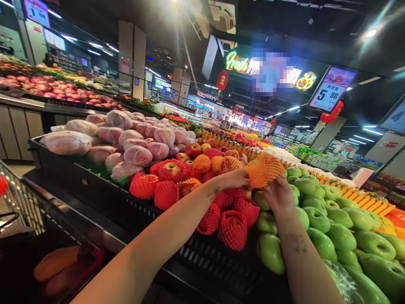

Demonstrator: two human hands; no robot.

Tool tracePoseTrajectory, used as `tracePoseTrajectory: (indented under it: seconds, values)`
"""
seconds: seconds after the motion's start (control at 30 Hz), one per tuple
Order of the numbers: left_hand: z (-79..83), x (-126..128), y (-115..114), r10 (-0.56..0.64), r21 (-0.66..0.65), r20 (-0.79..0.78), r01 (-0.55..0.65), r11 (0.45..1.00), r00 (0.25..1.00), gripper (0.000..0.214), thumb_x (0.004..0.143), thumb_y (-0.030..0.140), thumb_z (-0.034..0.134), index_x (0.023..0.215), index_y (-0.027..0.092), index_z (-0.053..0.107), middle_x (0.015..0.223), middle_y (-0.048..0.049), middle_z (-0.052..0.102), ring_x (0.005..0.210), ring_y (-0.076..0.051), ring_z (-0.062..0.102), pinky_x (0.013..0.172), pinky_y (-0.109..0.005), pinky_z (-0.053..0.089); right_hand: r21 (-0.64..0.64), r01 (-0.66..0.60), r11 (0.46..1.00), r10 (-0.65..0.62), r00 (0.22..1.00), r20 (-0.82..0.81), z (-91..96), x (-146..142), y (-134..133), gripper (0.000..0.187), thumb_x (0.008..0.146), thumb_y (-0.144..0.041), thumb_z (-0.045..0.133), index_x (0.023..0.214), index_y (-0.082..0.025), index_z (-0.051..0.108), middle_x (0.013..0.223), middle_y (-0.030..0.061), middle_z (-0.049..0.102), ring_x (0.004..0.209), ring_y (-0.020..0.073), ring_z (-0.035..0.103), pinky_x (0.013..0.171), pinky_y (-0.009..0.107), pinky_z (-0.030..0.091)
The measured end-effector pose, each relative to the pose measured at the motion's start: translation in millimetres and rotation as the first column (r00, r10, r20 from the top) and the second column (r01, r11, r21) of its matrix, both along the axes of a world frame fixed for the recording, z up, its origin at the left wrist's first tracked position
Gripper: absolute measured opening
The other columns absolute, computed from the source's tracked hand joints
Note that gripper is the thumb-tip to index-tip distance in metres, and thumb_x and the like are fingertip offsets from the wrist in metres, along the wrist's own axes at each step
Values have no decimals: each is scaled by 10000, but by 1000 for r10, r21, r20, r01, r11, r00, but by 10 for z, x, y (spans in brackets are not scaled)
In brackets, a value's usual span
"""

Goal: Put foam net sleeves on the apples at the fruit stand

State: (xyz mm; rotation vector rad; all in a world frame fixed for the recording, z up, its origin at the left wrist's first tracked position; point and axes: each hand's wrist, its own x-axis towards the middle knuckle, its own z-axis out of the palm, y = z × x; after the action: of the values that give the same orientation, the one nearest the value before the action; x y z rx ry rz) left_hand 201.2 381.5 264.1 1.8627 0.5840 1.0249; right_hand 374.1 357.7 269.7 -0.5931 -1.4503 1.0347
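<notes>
An orange foam fruit net (265, 171) is held up over the apples, between my two hands. My left hand (238, 178) is closed on its left edge, with the fingers partly hidden behind the net. From below right, my right hand (280, 195) grips its lower side. Whether a fruit sits inside the net I cannot tell. Beneath my left arm lie red apples in red foam nets (233, 230), with a few bare or in orange nets. Green apples (318, 217) are heaped beside my right forearm.
Wrapped pinkish fruits (137, 155) fill the left part of the black display crate (104, 196). A metal shopping cart (23, 194) stands at the lower left. Clear plastic (343, 278) lies on the green apples. Price screens (330, 90) hang above.
</notes>
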Motion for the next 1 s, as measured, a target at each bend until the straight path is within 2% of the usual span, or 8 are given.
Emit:
tracePoseTrajectory:
  seconds: [0.1, 0.17, 0.3, 0.4, 0.53, 0.67, 0.87, 1.0]
  values:
    - [18, -34, -116, -208, -65, -245, 198, 978, 947, 190, 761, 87, 560, 591, 152, 617, 549, 3, 612, 444, -91, 481, 493, -223, 404, 61, 115, 991, -115, 993, -6, -42, -19, 119, 208, 702, -450, 697, 836, -318, 611, 740, -2, 636, 704, 204, 597, 601, 335, 519]
    - [29, -61, -158, -235, -69, -341, 225, 972, 910, 236, 805, 104, 529, 590, 164, 606, 541, 5, 610, 429, -89, 476, 480, -220, 396, -2, 74, 997, -74, 997, 9, -42, -93, 100, 222, 721, -497, 698, 837, -320, 632, 830, 30, 696, 879, 271, 655, 763, 415, 566]
    - [53, -100, -128, -113, 28, -306, 127, 992, 945, 291, 890, 268, 566, 623, 168, 624, 556, -7, 608, 483, -109, 514, 511, -244, 411, -60, -101, 993, 98, 994, -38, 77, -222, -95, 281, 817, -546, 593, 936, -310, 688, 1027, 78, 734, 1085, 314, 659, 890, 479, 562]
    - [109, -128, -99, 162, 167, -127, -139, 976, 979, 145, 802, 200, 652, 668, 156, 620, 612, 4, 613, 557, -108, 534, 563, -241, 401, 59, -75, 995, 80, 992, -93, 165, -198, -157, 346, 864, -575, 499, 1056, -348, 676, 1133, 63, 717, 1151, 296, 638, 895, 477, 560]
    - [162, -165, -123, 532, 232, 216, -572, 787, 819, 39, 774, 132, 606, 789, 164, 623, 698, 10, 625, 615, -112, 547, 607, -243, 410, 230, 170, 958, -196, 976, 96, 107, -75, -3, 288, 830, -517, 519, 961, -315, 677, 1076, 65, 700, 1090, 290, 632, 931, 491, 536]
    - [112, -120, -156, 718, 196, 324, -786, 586, 616, 18, 842, 175, 574, 850, 189, 583, 785, -14, 666, 669, -137, 588, 656, -272, 447, 458, 255, 852, -433, 833, 343, -39, -17, 189, 71, 728, -292, 625, 784, -271, 664, 936, 95, 690, 1071, 321, 591, 1091, 535, 411]
    - [355, -4, -109, 912, 495, 95, -814, 305, 399, 140, 902, 222, 528, 1010, 169, 601, 1043, -111, 674, 999, -261, 616, 846, -370, 485, 720, 221, 658, -637, 672, 377, -108, -28, 331, 277, 813, -296, 503, 1022, -234, 674, 1053, 116, 720, 1164, 313, 576, 1128, 535, 386]
    - [675, -357, 195, 987, 552, -95, -818, 161, 130, 277, 923, 289, 528, 1133, 130, 614, 1257, -178, 595, 1230, -317, 509, 1016, -398, 436, 815, 320, 484, -807, 523, 274, -101, 54, 401, 317, 843, -280, 480, 1071, -192, 682, 1048, 142, 734, 1071, 319, 633, 1034, 521, 477]
